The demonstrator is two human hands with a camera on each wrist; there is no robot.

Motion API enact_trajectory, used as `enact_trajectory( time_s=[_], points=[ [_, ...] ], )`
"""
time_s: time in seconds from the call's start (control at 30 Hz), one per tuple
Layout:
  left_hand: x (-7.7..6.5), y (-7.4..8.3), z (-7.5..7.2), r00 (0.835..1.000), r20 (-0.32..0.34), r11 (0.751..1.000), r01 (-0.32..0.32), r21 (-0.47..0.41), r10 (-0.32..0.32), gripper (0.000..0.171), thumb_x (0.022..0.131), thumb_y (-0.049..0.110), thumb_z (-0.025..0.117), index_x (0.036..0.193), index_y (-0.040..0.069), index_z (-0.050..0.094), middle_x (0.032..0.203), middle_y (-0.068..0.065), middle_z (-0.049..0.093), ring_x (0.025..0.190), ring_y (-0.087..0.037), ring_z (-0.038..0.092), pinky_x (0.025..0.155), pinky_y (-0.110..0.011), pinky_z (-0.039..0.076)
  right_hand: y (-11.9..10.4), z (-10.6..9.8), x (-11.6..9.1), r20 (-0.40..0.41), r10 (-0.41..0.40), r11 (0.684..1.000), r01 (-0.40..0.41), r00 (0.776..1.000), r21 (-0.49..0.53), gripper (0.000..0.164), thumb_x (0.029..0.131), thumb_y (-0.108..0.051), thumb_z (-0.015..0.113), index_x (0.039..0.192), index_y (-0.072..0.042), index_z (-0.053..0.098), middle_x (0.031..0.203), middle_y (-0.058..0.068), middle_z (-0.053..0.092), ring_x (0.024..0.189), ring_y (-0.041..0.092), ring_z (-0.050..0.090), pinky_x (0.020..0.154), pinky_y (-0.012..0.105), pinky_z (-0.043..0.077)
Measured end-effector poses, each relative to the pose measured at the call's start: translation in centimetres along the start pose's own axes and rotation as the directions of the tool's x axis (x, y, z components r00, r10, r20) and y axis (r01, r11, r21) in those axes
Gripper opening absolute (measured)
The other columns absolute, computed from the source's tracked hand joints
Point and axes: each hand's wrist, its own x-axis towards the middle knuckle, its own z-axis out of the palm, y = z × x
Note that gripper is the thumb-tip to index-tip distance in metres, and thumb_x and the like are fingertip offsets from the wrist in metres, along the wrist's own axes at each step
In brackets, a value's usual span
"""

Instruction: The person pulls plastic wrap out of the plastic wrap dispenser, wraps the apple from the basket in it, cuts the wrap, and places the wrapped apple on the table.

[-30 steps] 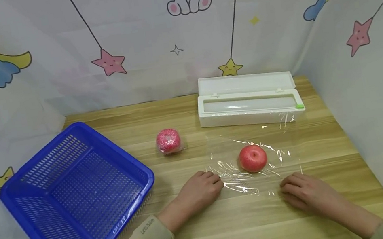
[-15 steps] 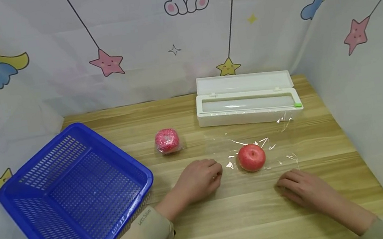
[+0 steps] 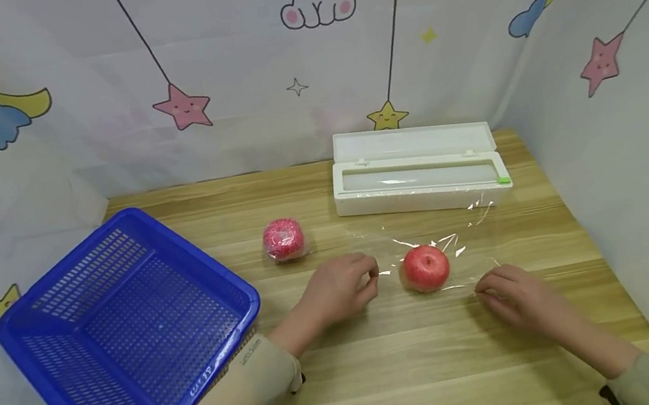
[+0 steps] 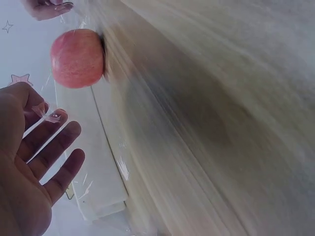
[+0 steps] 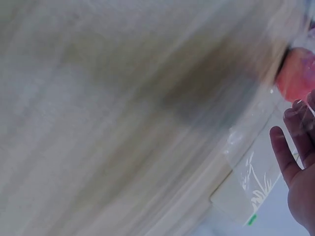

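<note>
A red apple [image 3: 426, 268] sits on a clear sheet of plastic wrap [image 3: 465, 228] spread over the table. To its left, my left hand [image 3: 341, 288] pinches the near left edge of the wrap; in the left wrist view a crinkled bit of film [image 4: 47, 114] shows between thumb and index finger, the other fingers spread. My right hand [image 3: 518, 296] holds the near right edge of the wrap at its fingertips. Behind the apple stands an open white wrap dispenser box [image 3: 417, 198] with a roll inside, the wrap reaching toward its front.
A blue plastic basket [image 3: 238, 297] stands at the left of the wooden table [image 3: 412, 384]. Between it and the wrap lies a pink-red round item wrapped in film [image 3: 283, 239]. Printed cloth walls [image 3: 240, 131] enclose the table at the back and sides.
Both hands have risen and moved slightly away from me toward the apple, drawing up the near edge of the wrap. Its glints have shifted; the apple stays in place.
</note>
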Motion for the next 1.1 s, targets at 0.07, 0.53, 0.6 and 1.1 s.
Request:
enact_trajectory(
  time_s=[0.07,0.53,0.6,1.1],
  points=[
    [0.2,-0.2,0.1,1.000,-0.014,1.000,0.020,-0.024,-0.021,0.005,0.083,0.022,0.056,0.086,0.026,0.054,0.080,0.013,0.052,0.069,-0.001,0.045,0.058,-0.020,0.038,0.3,-0.4,0.5,0.003,0.021,1.000,-0.021,1.000,0.008,0.013,0.093,-0.027,0.054,0.095,-0.018,0.063,0.095,-0.011,0.057,0.087,0.008,0.054,0.080,0.016,0.039],
    [0.4,-1.6,1.1,0.987,0.004,0.981,0.159,-0.113,-0.159,0.007,0.081,0.023,0.058,0.082,0.026,0.052,0.083,0.016,0.050,0.076,-0.001,0.048,0.064,-0.021,0.041,2.0,-1.3,2.1,0.179,0.265,0.953,-0.286,0.947,0.103,0.016,0.088,-0.010,0.065,0.094,-0.023,0.059,0.089,-0.015,0.058,0.085,0.001,0.055,0.070,0.027,0.048],
    [0.4,-1.7,1.2,0.985,0.012,0.979,0.170,-0.108,-0.170,0.006,0.080,0.024,0.058,0.082,0.026,0.053,0.082,0.016,0.050,0.076,-0.002,0.047,0.064,-0.021,0.041,2.3,-1.0,2.2,0.189,0.274,0.947,-0.299,0.943,0.116,0.015,0.088,-0.009,0.065,0.094,-0.022,0.059,0.089,-0.014,0.057,0.084,0.002,0.055,0.070,0.029,0.048],
    [1.1,-1.2,3.5,0.978,-0.104,0.982,0.184,0.046,-0.178,0.029,0.085,0.026,0.055,0.113,0.020,0.056,0.110,0.006,0.054,0.102,-0.013,0.050,0.086,-0.029,0.041,3.3,-0.1,2.5,0.215,0.294,0.931,-0.330,0.931,0.156,0.012,0.088,-0.008,0.064,0.095,-0.017,0.061,0.095,-0.012,0.057,0.088,0.006,0.055,0.074,0.034,0.049]
  ],
)
